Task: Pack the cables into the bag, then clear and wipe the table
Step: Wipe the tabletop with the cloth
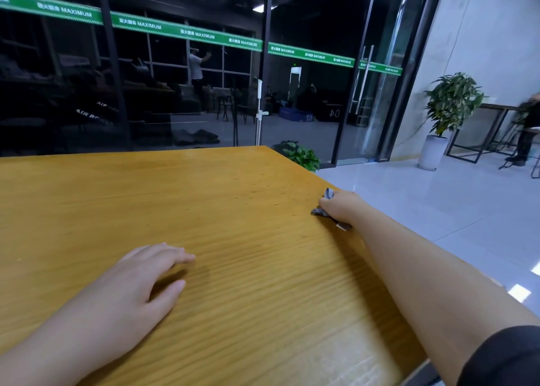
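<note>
Head view: wiping step. Right hand (340, 207) at right of frame, fingers bunched on grey cloth (321, 211) at the table (233, 210) edge; left hand (140, 283) flat, fingers loose. No cables or bag visible. Next: sweep cloth leftward.

Tall potted plant (451, 105) in a white pot by the wall; low leafy plant (301, 155) beyond; dark glass wall (146, 79) with green banner (187, 32)

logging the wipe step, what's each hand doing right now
Left hand: open, palm down flat on the table, holding nothing.
Right hand: closed on a grey cloth near the table's right edge.
</note>
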